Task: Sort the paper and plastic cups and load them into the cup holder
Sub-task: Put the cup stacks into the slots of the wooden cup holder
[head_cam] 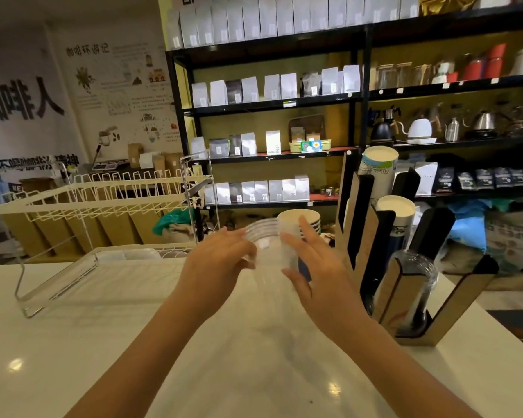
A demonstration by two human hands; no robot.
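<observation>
From my seat behind the head camera, both hands reach out over the white counter (pixel 133 342) toward a cluster of cups near the centre of the view. My left hand (pixel 216 267) sits at about ten o'clock of the cluster, fingers spread and curved against the side of a stack of clear plastic cups (pixel 261 236); the blur there keeps me from telling whether it truly grips the stack or only touches it. My right hand (pixel 317 260) is at about four o'clock of the cluster, fingers splayed and loosely curved around a frosted plastic cup (pixel 289 251) that stands upright; the thumb lies low on its near side, and I cannot tell whether the grasp is firm. Just behind that cup, at twelve o'clock, stands a stack of paper cups (pixel 299 218) with open mouths up. At three o'clock from my hands the wooden cup holder (pixel 366 236) leans on the counter, its slots slanting away from me. Two slots hold inverted paper cup stacks (pixel 378 167), white bottoms upward, and the nearest slot holds clear domed plastic (pixel 417 276), too blurred to name further. At nine o'clock a cream wire rack (pixel 103 197) stands on the counter, and shelves of coffee bags (pixel 272 89) fill the wall beyond.
</observation>
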